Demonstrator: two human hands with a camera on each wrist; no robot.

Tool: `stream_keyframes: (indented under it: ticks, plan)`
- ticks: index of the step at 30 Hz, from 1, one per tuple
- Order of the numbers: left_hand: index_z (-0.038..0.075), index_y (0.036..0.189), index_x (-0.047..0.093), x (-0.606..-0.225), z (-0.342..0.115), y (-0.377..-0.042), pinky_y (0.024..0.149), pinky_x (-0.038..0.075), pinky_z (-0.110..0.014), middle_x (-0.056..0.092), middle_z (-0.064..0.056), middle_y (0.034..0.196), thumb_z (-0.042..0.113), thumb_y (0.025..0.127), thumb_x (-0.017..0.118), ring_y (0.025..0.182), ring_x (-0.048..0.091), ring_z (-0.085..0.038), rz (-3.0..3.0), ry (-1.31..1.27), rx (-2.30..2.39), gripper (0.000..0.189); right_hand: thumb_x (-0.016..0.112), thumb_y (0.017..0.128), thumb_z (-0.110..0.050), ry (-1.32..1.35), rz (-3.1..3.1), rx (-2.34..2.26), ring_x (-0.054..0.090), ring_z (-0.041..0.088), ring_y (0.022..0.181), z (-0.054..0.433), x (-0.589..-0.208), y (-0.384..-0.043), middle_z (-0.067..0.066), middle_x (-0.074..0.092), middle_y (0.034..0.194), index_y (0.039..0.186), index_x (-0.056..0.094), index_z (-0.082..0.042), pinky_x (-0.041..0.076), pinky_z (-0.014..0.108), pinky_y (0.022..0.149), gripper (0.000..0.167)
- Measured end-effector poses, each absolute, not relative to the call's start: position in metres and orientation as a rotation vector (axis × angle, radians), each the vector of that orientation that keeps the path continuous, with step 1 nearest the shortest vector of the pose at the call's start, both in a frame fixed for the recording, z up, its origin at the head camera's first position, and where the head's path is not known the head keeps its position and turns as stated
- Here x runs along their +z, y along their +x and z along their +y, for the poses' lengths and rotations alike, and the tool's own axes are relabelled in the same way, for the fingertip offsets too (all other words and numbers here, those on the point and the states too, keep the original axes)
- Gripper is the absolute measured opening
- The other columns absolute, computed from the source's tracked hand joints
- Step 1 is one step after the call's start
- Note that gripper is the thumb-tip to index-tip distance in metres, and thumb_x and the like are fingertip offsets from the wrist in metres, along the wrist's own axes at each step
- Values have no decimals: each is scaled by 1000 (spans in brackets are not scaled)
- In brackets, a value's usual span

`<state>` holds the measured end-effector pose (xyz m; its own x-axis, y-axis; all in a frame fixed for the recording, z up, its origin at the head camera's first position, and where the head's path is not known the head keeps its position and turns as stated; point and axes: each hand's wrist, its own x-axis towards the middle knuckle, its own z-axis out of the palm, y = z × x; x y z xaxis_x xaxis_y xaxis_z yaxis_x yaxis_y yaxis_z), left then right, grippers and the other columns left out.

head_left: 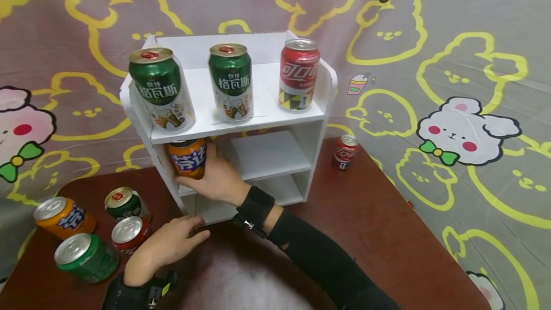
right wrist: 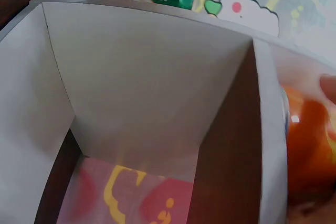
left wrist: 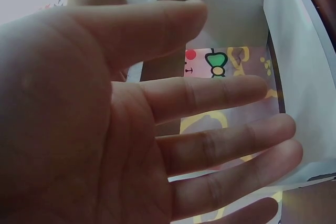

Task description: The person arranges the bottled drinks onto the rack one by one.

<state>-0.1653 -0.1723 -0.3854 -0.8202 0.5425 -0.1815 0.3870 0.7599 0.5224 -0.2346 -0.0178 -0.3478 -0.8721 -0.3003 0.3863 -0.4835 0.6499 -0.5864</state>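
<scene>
My right hand (head_left: 221, 178) grips an orange soda can (head_left: 189, 159) at the left end of the middle level of a white shelf rack (head_left: 268, 83). The can stands upright, its top just under the upper board. In the right wrist view only part of the orange can (right wrist: 307, 145) shows, at the right edge beyond the white board. My left hand (head_left: 168, 245) hovers by the rack's lower left front corner, beside a red can (head_left: 129, 233). Seen from the left wrist, the left hand (left wrist: 142, 114) has its fingers extended and its palm bare.
Two green-and-white cans (head_left: 157, 90) and a red cola can (head_left: 299, 75) stand on the top board. Left on the brown table (head_left: 366, 233) are an orange can (head_left: 64, 216), a green can (head_left: 86, 257) and a green-and-white can (head_left: 125, 202). Right of the rack stands a small red can (head_left: 345, 152).
</scene>
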Motion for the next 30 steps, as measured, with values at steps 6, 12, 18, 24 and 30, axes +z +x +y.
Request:
stream_keyframes:
  ticks: [6, 12, 18, 24, 30]
  plan:
    - [7, 109, 63, -383, -172, -166, 72, 49, -44, 63, -2, 97, 37, 92, 60, 86, 61, -21, 2629, 707, 679, 35, 72, 81, -41, 701, -2658, 992, 58, 15, 101, -11, -346, -234, 10, 52, 121, 143, 17, -4, 48, 24, 81, 91]
    - [7, 110, 63, -382, -171, -166, 71, 49, -43, 63, -2, 97, 37, 91, 61, 85, 59, -18, 2624, 700, 682, 35, 74, 80, -42, 634, -2614, 925, 60, 16, 97, -15, -351, -232, 12, 54, 116, 139, 23, -1, 49, 24, 78, 89]
    - [3, 115, 62, -384, -170, -165, 77, 48, -48, 63, -9, 105, 38, 92, 60, 93, 61, -25, 2615, 685, 687, 41, 74, 79, -44, 598, -2599, 901, 61, 16, 94, -18, -353, -231, 11, 56, 114, 138, 24, -1, 50, 23, 75, 89]
    - [2, 114, 62, -387, -169, -165, 77, 49, -48, 63, -10, 104, 36, 92, 60, 92, 61, -26, 2608, 696, 702, 41, 74, 80, -43, 607, -2622, 1012, 58, 15, 101, -14, -353, -227, 11, 54, 119, 141, 22, -4, 48, 23, 81, 89]
    - [4, 112, 63, -389, -172, -167, 77, 49, -48, 64, -8, 104, 36, 91, 61, 93, 61, -27, 2642, 721, 662, 38, 71, 83, -42, 627, -2648, 1041, 49, 20, 118, 11, -348, -217, 13, 46, 132, 142, 31, -4, 42, 28, 96, 81]
